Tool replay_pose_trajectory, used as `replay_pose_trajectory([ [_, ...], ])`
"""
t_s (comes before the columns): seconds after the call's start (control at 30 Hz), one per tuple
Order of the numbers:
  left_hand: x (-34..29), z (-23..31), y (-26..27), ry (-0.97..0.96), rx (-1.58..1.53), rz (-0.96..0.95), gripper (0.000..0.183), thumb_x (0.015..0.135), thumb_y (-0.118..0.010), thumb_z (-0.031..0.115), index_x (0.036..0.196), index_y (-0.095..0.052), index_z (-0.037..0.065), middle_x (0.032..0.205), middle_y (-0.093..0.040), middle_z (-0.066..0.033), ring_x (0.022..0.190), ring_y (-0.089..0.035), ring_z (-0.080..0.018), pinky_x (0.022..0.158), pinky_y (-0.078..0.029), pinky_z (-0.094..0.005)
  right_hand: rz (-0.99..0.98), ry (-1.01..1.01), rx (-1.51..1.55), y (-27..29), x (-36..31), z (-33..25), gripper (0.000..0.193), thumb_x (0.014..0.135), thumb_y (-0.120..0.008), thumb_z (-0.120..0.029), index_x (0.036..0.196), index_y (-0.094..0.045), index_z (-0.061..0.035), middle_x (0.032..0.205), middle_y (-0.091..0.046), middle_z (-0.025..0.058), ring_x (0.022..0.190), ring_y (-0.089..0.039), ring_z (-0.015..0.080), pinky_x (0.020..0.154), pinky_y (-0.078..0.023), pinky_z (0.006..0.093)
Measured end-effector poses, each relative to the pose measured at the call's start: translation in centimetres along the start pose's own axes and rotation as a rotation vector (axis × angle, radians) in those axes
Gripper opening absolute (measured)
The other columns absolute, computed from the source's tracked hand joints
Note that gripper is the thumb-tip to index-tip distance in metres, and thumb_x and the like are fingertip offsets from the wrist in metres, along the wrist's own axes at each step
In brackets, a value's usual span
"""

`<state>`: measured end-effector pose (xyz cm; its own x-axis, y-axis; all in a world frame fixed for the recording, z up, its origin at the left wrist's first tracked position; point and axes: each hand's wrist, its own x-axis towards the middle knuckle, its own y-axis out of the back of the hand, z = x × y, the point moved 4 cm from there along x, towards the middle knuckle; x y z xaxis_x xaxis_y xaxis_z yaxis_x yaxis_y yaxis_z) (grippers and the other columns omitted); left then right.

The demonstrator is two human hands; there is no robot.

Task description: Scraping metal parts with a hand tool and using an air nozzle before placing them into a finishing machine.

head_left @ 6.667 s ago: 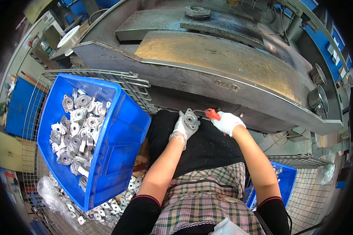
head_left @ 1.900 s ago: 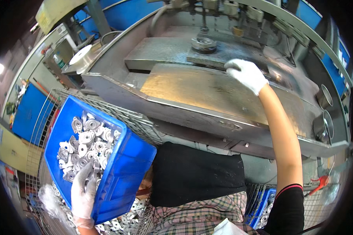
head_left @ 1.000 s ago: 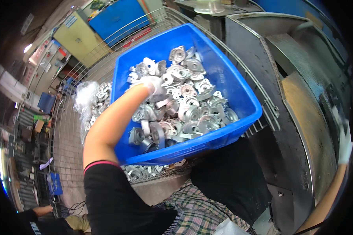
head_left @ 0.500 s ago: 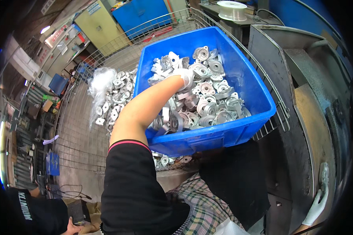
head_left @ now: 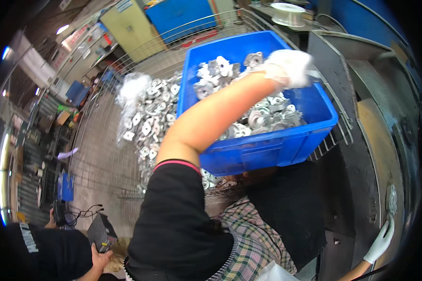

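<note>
A blue bin (head_left: 262, 143) holds many silvery flanged metal castings (head_left: 262, 117). My left hand (head_left: 290, 68), in a white glove, is over the bin's far right side near the rim. Motion smears its fingers, so whether it holds a casting cannot be told. At the lower right, my white-gloved right hand (head_left: 381, 241) lies on a worn metal work surface (head_left: 377, 136). Its fingers are stretched out, their tips at the near end of a single metal casting (head_left: 392, 199).
The bin stands over a wire cage (head_left: 98, 159) with more castings (head_left: 157, 107) and clear plastic film (head_left: 135, 89) to the left. A co-worker's hand (head_left: 100, 257) holds a dark box (head_left: 101, 233) at lower left. A wire spool (head_left: 287, 14) sits behind.
My left hand has come up out of the castings and moved right, toward the bin's rim. My right hand has shifted slightly; the casting by it still lies near its fingertips.
</note>
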<state>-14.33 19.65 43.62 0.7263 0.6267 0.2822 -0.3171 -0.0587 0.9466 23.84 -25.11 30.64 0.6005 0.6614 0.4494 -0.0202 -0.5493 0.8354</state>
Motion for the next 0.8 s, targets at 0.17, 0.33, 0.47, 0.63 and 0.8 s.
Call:
replay_pose_trajectory([
  [0.17, 1.1, 5.6, 0.8, -0.219, -0.073, 0.113, 0.024, 0.074, -0.065, 0.029, 0.089, -0.073, 0.012, 0.086, -0.069, -0.0159, 0.086, -0.066, -0.0349, 0.074, -0.054, -0.0431, 0.005, 0.030, -0.057, -0.5, 0.7, 0.0, 0.031, 0.100, -0.048, -0.015, 0.125, -0.055, 0.0023, 0.123, -0.061, 0.0152, 0.114, -0.058, 0.0253, 0.098, -0.044, 0.0328],
  [0.33, 5.6, 13.4, -4.1, -0.324, 0.042, 0.069, 0.024, 0.078, -0.063, 0.025, 0.088, -0.074, 0.007, 0.086, -0.070, -0.0150, 0.087, -0.068, -0.0334, 0.074, -0.054, -0.0448, 0.107, 0.153, -0.132, -0.1, 0.4, -6.2, 0.026, 0.096, -0.055, -0.018, 0.113, -0.064, -0.0001, 0.108, -0.067, 0.0135, 0.099, -0.064, 0.0241, 0.088, -0.050, 0.0309],
  [0.47, 8.4, 18.8, -8.0, -0.360, 0.025, 0.207, 0.019, 0.076, -0.063, 0.024, 0.082, -0.074, 0.010, 0.083, -0.070, -0.0124, 0.085, -0.067, -0.0315, 0.070, -0.051, -0.0446, 0.096, 0.063, -0.107, 0.8, -0.5, -0.4, 0.030, 0.100, -0.049, -0.016, 0.123, -0.058, 0.0020, 0.121, -0.063, 0.0143, 0.112, -0.060, 0.0233, 0.097, -0.046, 0.0304],
  [0.63, 8.5, 25.5, -11.1, -0.491, -0.402, 0.341, 0.017, 0.070, -0.060, 0.015, 0.076, -0.075, 0.022, 0.081, -0.069, -0.0135, 0.084, -0.067, -0.0318, 0.072, -0.053, -0.0405, 0.187, -0.081, 0.041, 0.1, -4.2, -4.9, 0.023, 0.093, -0.056, -0.006, 0.114, -0.064, -0.0003, 0.114, -0.065, 0.0133, 0.106, -0.060, 0.0244, 0.098, -0.044, 0.0354],
  [0.8, 7.5, 23.8, -12.5, -0.460, -0.480, 0.413, 0.013, 0.080, -0.054, 0.012, 0.085, -0.063, 0.005, 0.080, -0.062, -0.0222, 0.079, -0.061, -0.0421, 0.068, -0.049, -0.0487, 0.229, 0.089, -0.024, 3.0, -6.1, -10.5, 0.022, 0.084, -0.063, -0.002, 0.105, -0.065, -0.0039, 0.108, -0.065, 0.0154, 0.104, -0.060, 0.0323, 0.093, -0.045, 0.0389],
])
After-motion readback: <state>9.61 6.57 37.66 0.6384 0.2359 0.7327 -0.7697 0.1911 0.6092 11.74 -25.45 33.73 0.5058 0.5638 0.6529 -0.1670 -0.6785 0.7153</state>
